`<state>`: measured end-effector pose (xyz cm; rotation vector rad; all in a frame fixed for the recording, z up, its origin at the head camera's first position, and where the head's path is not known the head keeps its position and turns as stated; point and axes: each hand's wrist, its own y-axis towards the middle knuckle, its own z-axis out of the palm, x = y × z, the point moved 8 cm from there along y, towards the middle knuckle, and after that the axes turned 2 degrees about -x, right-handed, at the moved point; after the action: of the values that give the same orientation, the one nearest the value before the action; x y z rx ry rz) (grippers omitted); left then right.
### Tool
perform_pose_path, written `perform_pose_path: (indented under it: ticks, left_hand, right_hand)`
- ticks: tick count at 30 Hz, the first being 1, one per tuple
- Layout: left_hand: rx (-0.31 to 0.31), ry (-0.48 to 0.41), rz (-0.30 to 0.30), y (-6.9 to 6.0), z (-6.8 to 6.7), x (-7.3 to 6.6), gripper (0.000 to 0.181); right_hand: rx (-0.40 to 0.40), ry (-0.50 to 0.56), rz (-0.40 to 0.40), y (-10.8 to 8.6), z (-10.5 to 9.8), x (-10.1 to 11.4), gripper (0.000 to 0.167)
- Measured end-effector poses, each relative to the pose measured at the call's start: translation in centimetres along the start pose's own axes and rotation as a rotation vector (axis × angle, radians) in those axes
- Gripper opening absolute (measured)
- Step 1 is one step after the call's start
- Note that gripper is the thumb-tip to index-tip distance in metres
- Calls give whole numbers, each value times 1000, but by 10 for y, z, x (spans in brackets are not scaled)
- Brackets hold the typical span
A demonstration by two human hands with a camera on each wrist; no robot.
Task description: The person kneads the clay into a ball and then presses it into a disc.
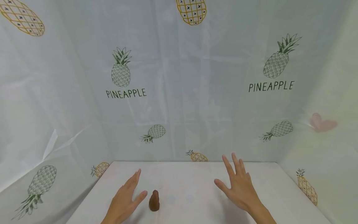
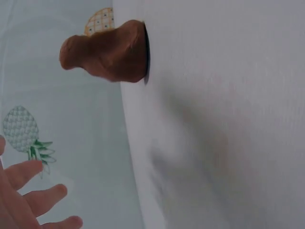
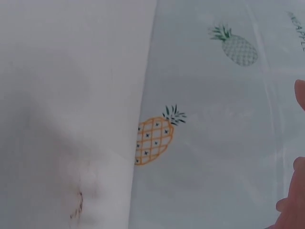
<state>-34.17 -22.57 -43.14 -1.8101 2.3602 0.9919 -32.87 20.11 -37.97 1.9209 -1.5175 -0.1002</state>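
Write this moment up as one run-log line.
left hand: empty, nearest brown lump | right hand: empty, above white table | brown lump: untouched, upright on white table

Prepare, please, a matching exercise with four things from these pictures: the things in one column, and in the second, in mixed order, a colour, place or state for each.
Column one
1. lump
2. left hand
3. right hand
4. heart

Column two
A. fingers spread, right of the lump in the head view
B. pinkish red
C. brown, standing on the table
D. just left of the lump in the head view

Pairs: 1-C, 2-D, 3-A, 4-B
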Motion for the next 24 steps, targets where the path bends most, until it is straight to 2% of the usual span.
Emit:
perform_pose_path:
  ticks: [5, 8, 15, 24]
  left_hand:
    - [124, -114, -101, 0, 15, 0, 90]
    - [168, -163, -139, 0, 25, 1, 98]
    - [192, -288, -127, -1, 39, -1, 105]
    - [216, -433, -121, 2, 49, -6, 82]
  right_hand:
    - [-4, 42, 0, 0, 11, 9, 91]
    - [-10, 84, -3, 0, 18, 13, 90]
    - [28, 193, 38, -2, 35, 18, 88]
    - [140, 320, 139, -2, 60, 19, 89]
